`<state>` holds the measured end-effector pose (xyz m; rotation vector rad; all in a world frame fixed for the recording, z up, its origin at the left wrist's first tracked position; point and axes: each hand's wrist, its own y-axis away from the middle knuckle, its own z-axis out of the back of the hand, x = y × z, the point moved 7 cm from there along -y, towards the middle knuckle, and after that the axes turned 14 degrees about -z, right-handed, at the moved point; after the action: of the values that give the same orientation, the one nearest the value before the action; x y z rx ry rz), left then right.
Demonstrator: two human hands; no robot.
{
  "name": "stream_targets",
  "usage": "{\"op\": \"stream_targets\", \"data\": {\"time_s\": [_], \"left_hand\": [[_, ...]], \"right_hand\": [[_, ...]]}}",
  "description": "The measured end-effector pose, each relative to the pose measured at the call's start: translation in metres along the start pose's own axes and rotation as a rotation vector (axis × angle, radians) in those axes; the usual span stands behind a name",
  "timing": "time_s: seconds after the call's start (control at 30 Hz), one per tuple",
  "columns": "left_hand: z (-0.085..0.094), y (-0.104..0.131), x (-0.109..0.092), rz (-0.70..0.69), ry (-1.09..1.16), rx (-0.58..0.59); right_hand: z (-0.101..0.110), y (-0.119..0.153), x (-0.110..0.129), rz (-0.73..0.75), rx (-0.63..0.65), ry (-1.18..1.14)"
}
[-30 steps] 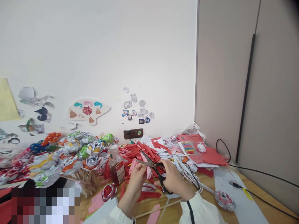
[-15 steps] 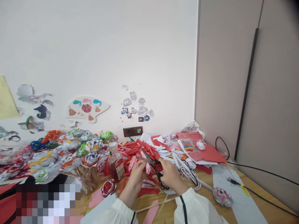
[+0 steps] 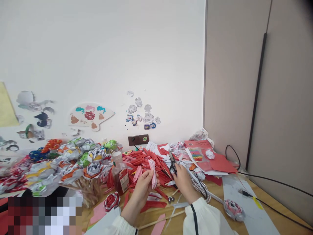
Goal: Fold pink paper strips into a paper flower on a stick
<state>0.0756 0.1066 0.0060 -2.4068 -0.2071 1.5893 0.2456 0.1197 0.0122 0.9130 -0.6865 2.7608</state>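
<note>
My left hand (image 3: 144,182) pinches a pleated pink-and-white piece of paper (image 3: 152,169), its folds standing upright above the fingers. To its right, my right hand (image 3: 182,181) has its fingers on the black handles of a pair of scissors (image 3: 172,163). The blades point away from me over the paper heap, apart from the folded paper. Beneath and behind both hands lies a pile of red folded paper strips (image 3: 139,160), with a pink folded strip (image 3: 138,173) close to my left hand.
A glue bottle (image 3: 120,173) stands left of the pile, beside a bunch of paper flowers (image 3: 75,160). A red-and-white paper rose (image 3: 111,201) lies in front. To the right are a beaded string (image 3: 201,189), another paper rose (image 3: 234,210), red sheets (image 3: 220,161) and a black cable (image 3: 276,218).
My right hand has carried the scissors away from the folded paper, to the right and farther back. My left hand keeps the paper, now more upright. Two small shiny balls have come into sight.
</note>
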Motion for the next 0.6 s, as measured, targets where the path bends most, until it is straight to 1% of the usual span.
{"op": "stream_targets", "data": {"time_s": [0.07,0.1,0.17,0.2,0.23,0.37,0.5,0.53,0.6], "left_hand": [[0.004,0.001,0.0,-0.026,-0.055,0.005],[0.006,0.001,0.0,-0.04,-0.08,0.002],[0.01,0.001,0.003,-0.057,-0.118,-0.005],[0.01,0.001,0.005,-0.059,-0.131,-0.006],[0.011,0.002,0.007,-0.061,-0.143,-0.004],[0.008,0.006,0.011,-0.053,-0.168,0.033],[0.005,0.01,0.006,-0.058,-0.206,0.096],[0.005,0.01,0.004,-0.062,-0.211,0.105],[0.004,0.01,0.002,-0.068,-0.202,0.114]], "right_hand": [[-0.001,0.004,0.007,0.042,0.002,-0.104],[-0.001,0.009,0.014,0.088,0.024,-0.241],[-0.006,0.018,0.03,0.162,0.18,-0.572],[-0.01,0.024,0.038,0.193,0.266,-0.685],[-0.012,0.028,0.042,0.191,0.315,-0.758],[-0.018,0.033,0.043,0.06,0.354,-0.927],[-0.023,0.037,0.042,-0.07,0.514,-1.106],[-0.023,0.038,0.042,-0.103,0.542,-1.132],[-0.022,0.039,0.042,-0.15,0.556,-1.17]]}}
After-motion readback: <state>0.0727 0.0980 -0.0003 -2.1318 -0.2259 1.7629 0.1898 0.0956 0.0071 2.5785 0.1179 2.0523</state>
